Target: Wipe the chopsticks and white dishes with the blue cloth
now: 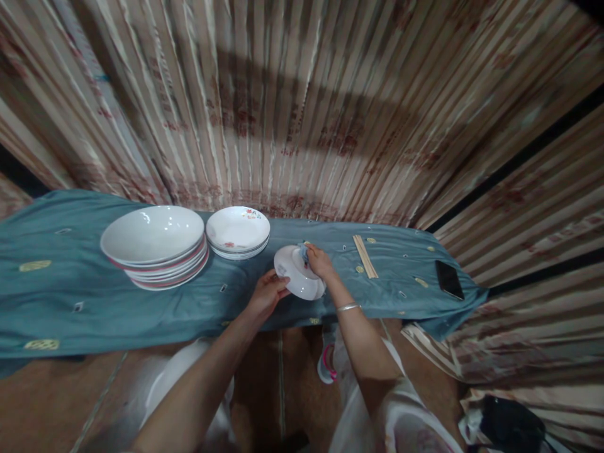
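A white plate (304, 288) is held tilted above the near part of the cloth-covered table, with what looks like its underside turned up. My left hand (268, 292) grips the plate's left edge, thumb on the upper face. My right hand (319, 261) is closed on a small bluish cloth (302, 253) pressed against the plate's far side. Part of the cloth is hidden by the fingers. To the left of the plate is a short stack of white floral plates (237, 229), and farther left a taller stack of large white dishes (153, 236), some with red rims.
A blue-green patterned cloth covers the table (94, 296). Light wooden chopsticks (365, 257) lie right of my hands, and a black phone (449, 279) rests near the right end. Pleated curtains (292, 113) hang behind the table. A dark bag-like object (512, 425) sits at lower right.
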`<state>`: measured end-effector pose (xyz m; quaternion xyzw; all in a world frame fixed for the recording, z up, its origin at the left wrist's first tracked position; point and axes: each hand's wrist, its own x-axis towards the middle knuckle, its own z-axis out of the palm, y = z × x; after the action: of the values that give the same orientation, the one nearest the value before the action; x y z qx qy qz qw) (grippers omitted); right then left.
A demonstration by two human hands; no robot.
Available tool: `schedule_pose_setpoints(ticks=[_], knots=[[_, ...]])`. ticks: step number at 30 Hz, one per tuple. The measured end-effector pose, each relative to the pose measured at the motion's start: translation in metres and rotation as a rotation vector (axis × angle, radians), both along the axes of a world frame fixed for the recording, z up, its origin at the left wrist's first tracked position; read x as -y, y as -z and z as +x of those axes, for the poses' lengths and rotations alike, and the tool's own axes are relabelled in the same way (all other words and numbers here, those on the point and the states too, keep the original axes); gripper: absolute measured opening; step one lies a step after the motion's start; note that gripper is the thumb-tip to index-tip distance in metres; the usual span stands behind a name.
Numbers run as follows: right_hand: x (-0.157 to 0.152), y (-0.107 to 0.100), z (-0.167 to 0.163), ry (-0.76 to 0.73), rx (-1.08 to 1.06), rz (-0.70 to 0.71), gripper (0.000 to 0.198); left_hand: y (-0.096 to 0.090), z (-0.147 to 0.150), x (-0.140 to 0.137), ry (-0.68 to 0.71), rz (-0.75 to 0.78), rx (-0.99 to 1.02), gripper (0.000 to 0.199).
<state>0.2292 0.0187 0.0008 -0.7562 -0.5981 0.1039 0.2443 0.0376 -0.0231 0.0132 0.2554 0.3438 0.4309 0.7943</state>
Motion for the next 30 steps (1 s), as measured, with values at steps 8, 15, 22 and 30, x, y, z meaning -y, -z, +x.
schedule_pose_setpoints(ticks=[8,15,22,30], knots=[[0.019,0.010,0.004,0.107,-0.206,0.027,0.045,0.002,0.000,0.000,-0.001,0.019,-0.021,0.037],[0.036,0.015,0.005,0.188,-0.340,0.086,0.046,0.000,-0.001,0.000,0.004,0.020,-0.022,0.038],[0.056,0.018,-0.007,0.261,-0.314,0.124,0.049,-0.002,-0.002,0.001,0.016,0.033,-0.024,0.038],[0.078,0.026,-0.017,0.318,-0.353,0.208,0.049,-0.002,0.000,0.001,-0.015,0.012,-0.041,0.041]])
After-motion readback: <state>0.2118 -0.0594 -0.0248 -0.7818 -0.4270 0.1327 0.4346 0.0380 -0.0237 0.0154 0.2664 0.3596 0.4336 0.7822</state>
